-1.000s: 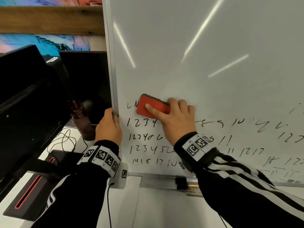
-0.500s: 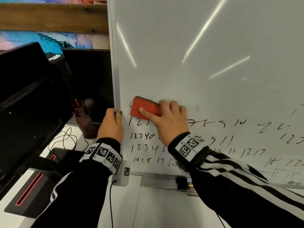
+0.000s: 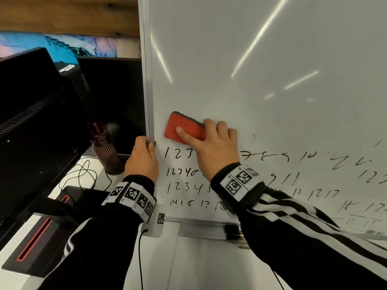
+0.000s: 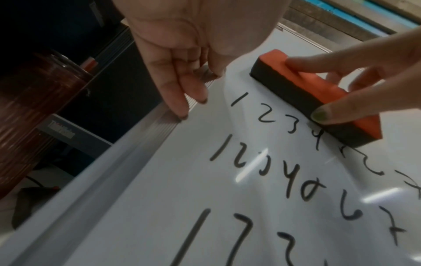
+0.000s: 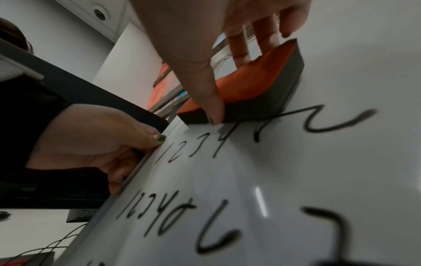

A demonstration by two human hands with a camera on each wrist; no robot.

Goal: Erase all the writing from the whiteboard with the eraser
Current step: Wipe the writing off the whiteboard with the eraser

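A large whiteboard (image 3: 251, 59) fills the right of the head view, bare in its upper part. Rows of black handwritten numbers (image 3: 180, 170) cover its lower part. My right hand (image 3: 211, 143) grips a red eraser with a dark felt face (image 3: 184, 127) and presses it flat on the board just above the top row of numbers, near the left frame. The eraser (image 4: 318, 95) and the numbers (image 4: 262, 117) show close up in the left wrist view. My left hand (image 3: 142, 158) holds the board's metal left edge (image 3: 147, 80), thumb on the front.
Left of the board stand black monitors (image 3: 31, 105) and a dark red ribbed bottle (image 3: 104, 147) on a white desk with black cables (image 3: 83, 174). A metal marker tray (image 3: 209, 229) runs under the board. A wooden beam (image 3: 69, 15) crosses above.
My right hand has slid the eraser leftward along the board toward the left frame, wiping off the letters that stood above the top number row. The left hand has kept its hold on the edge.
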